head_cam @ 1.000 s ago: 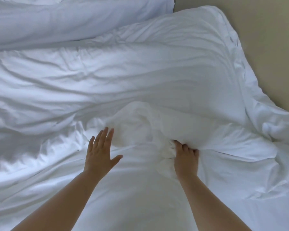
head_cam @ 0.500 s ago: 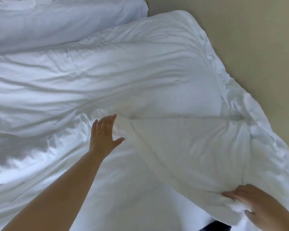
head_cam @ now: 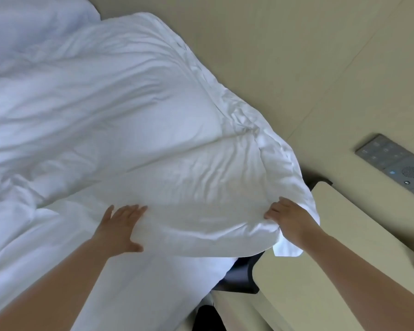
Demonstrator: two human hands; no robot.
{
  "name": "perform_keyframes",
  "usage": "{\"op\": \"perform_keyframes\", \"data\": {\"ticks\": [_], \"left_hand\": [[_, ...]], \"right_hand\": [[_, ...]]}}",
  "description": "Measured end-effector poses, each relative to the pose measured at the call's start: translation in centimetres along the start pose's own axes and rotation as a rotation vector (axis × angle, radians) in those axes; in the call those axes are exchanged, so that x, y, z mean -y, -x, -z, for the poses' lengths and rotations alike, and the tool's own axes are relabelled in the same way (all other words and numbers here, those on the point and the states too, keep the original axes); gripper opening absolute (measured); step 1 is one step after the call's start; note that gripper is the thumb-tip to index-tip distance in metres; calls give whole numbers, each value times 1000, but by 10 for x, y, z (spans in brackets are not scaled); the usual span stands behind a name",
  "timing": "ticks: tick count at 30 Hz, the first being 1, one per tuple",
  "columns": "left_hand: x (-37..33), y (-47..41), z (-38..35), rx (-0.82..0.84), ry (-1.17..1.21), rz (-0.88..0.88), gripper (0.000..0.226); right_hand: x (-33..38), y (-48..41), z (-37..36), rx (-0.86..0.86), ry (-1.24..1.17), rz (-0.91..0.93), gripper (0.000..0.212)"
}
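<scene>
Both hands are on the white duvet [head_cam: 172, 144], which sprawls across the bed from the upper left of the frame down to the lower centre, wrinkled and puffed up. The left hand [head_cam: 121, 226], lower centre-left, lies flat with fingers straight and spread, palm pressing on the near folded edge of the duvet. Over at centre-right, the right hand [head_cam: 288, 219] has its fingers curled round the duvet's corner and is gripping a bunch of fabric, with a small flap hanging just below the wrist. That corner sits lifted off the mattress, jutting past the bed's edge towards the cream bedside counter [head_cam: 339, 263] at the lower right. Beneath the duvet, the white bed sheet [head_cam: 58, 259] shows in the lower left, touching the left forearm. A pillow [head_cam: 22, 22] is tucked into the upper left corner. Along the right, the beige wall [head_cam: 285, 56] carries a grey control panel [head_cam: 396, 161] near the right edge, well apart from both hands.
</scene>
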State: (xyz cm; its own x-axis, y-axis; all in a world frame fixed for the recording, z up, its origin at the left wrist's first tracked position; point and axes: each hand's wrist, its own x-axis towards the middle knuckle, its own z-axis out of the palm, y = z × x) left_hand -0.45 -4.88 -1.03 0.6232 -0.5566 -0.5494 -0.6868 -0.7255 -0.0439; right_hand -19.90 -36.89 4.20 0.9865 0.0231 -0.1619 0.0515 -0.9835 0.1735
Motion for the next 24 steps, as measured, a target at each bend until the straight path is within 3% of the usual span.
{"op": "perform_keyframes", "data": {"ticks": [2,5,7,8,11,14,16,18,21,24], "left_hand": [[-11,-4,-7,-16,-30,7,95],[-33,-15,-13,25,-25,33,93],[-50,-27,-17,0,-4,88,89],[-51,-26,-17,-42,14,131,87],[-65,-39,-18,-132,49,152,76],[-70,-54,-22,-222,144,156,55],[-70,-64,-21,-312,229,179,28],[-71,-64,-20,-396,226,177,6],[-77,-50,-17,-416,176,78,8],[-93,-29,-13,-399,326,84,30]], "right_hand": [[-7,1,-18,-40,-17,10,50],[-4,5,-34,135,-15,-51,48],[-9,13,-57,239,-141,-131,53],[-2,18,-62,276,-191,-206,57],[-13,37,-80,121,-268,-527,72],[-42,43,-92,430,-576,-1017,88],[-50,40,-105,489,-702,-1156,94],[-49,27,-114,446,-783,-1182,83],[-42,14,-117,364,-803,-1168,45],[-54,19,-97,183,-960,-1118,35]]}}
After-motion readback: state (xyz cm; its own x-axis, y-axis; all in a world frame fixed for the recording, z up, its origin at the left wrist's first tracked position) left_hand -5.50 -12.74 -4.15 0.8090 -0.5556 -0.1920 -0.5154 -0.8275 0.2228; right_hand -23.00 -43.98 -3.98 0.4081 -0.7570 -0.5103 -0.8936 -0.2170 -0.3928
